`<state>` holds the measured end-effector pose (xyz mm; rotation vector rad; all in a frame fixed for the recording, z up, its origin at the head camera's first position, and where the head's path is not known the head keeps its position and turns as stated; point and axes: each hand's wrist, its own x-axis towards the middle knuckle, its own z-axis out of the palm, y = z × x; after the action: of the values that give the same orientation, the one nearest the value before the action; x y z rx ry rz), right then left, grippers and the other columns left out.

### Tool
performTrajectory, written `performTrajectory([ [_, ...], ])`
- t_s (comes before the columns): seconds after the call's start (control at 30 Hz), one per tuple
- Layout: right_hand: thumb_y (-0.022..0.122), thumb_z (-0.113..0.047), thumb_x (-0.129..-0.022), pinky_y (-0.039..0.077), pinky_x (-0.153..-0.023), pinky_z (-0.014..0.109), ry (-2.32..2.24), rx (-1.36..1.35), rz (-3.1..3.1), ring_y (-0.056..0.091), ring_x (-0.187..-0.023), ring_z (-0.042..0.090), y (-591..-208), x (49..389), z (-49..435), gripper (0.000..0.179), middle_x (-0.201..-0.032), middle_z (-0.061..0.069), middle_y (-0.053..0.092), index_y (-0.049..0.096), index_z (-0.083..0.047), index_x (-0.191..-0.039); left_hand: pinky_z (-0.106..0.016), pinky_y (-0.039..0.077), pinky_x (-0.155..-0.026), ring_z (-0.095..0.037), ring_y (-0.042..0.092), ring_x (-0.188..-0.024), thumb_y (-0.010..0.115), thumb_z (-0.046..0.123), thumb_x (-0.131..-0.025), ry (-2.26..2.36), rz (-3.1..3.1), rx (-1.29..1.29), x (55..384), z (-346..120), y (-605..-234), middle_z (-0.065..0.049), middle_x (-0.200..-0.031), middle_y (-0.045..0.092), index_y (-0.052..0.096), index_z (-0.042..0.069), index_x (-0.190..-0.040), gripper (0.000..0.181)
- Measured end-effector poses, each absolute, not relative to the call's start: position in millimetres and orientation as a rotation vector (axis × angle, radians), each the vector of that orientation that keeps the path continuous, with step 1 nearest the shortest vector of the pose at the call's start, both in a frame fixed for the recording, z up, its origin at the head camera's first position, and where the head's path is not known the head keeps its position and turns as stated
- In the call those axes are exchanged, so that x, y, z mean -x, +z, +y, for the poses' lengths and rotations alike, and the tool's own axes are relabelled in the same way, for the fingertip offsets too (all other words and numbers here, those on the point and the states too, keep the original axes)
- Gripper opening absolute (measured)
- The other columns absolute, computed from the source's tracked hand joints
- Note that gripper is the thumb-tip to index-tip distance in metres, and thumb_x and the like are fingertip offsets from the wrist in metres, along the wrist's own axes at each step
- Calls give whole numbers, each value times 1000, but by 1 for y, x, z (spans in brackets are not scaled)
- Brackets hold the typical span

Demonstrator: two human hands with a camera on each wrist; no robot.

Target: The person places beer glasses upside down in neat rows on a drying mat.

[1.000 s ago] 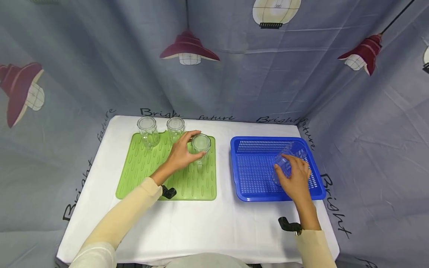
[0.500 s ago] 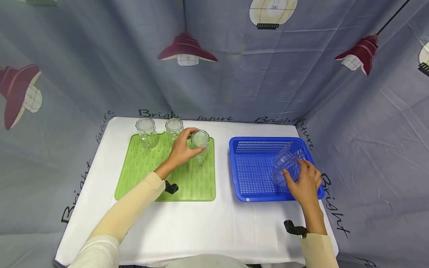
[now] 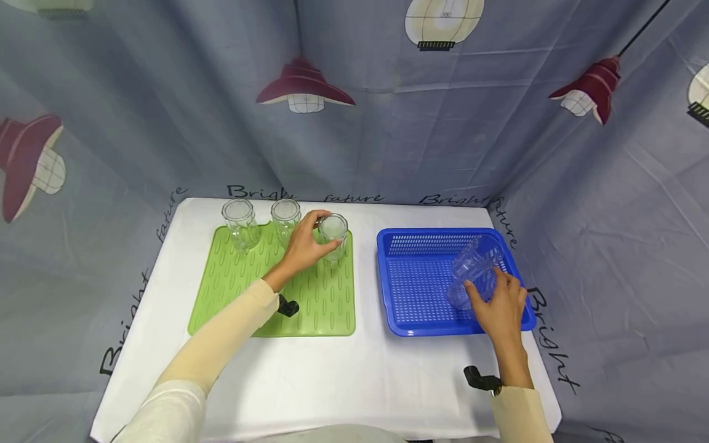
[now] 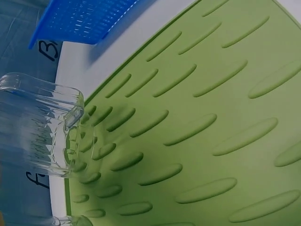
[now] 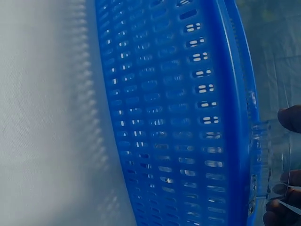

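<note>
At the far right corner of the green ribbed mat (image 3: 277, 307), my left hand (image 3: 306, 245) grips an upside-down clear glass mug (image 3: 333, 229), thumb on the near side and fingers on the far side. In the left wrist view, that glass mug (image 4: 37, 125) stands close over the mat. Two more inverted glass mugs, one at the far left (image 3: 241, 223) and one beside it (image 3: 285, 215), line the mat's back edge. My right hand (image 3: 503, 307) reaches into the blue basket (image 3: 388, 295), thumb and fingers round a clear glass (image 5: 273, 160). Another clear glass (image 3: 468, 261) lies behind it.
The mat and basket stand side by side on a white-covered table (image 3: 332, 381), a strip of cloth between them. The basket's raised rim (image 3: 443, 330) surrounds the glasses. A grey-blue curtain (image 3: 376, 135) hangs close behind and at both sides.
My left hand has shifted the mug slightly toward the mat's back edge. My right hand has moved rightward in the basket, its fingers now round the nearer glass.
</note>
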<state>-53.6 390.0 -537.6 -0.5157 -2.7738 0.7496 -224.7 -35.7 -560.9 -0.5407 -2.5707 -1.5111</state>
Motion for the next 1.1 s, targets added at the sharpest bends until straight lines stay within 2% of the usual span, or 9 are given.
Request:
performTrajectory([
  [0.23, 72, -37, -102, 35, -110, 74, 756, 527, -2774, 30, -142, 51, -538, 53, 387, 83, -161, 37, 36, 35, 4, -164, -49, 56, -109, -34, 62, -128, 92, 24, -86, -1563, -2549, 516, 235, -32, -563, -15, -144, 63, 55, 13, -146, 71],
  [0.57, 70, -34, -103, 33, -112, 77, 751, 533, -2765, 28, -145, 54, -541, 55, 383, 81, -160, 38, 35, 34, 6, -164, -50, 54, -113, -32, 62, -131, 90, 25, -89, -1572, -2545, 479, 241, -33, -569, -10, -148, 62, 55, 15, -148, 70],
  [0.77, 70, -34, -103, 34, -110, 77, 753, 541, -2766, 29, -144, 54, -542, 56, 383, 81, -160, 38, 35, 34, 5, -164, -52, 55, -112, -33, 62, -132, 88, 25, -91, -1573, -2577, 503, 246, -31, -569, -12, -148, 62, 54, 15, -151, 70],
  [1.0, 69, -35, -104, 34, -111, 75, 753, 541, -2771, 28, -143, 54, -540, 56, 383, 81, -161, 38, 34, 33, 5, -164, -59, 40, -129, -34, 46, -154, 78, 26, -101, -1529, -2657, 586, 250, -31, -566, -10, -164, 47, 44, 15, -159, 68],
  [1.1, 69, -34, -104, 34, -110, 76, 746, 536, -2774, 29, -142, 54, -540, 56, 381, 81, -161, 38, 34, 32, 5, -164, -60, 38, -130, -34, 42, -157, 75, 29, -103, -1481, -2691, 602, 251, -34, -567, -10, -167, 43, 40, 17, -162, 69],
])
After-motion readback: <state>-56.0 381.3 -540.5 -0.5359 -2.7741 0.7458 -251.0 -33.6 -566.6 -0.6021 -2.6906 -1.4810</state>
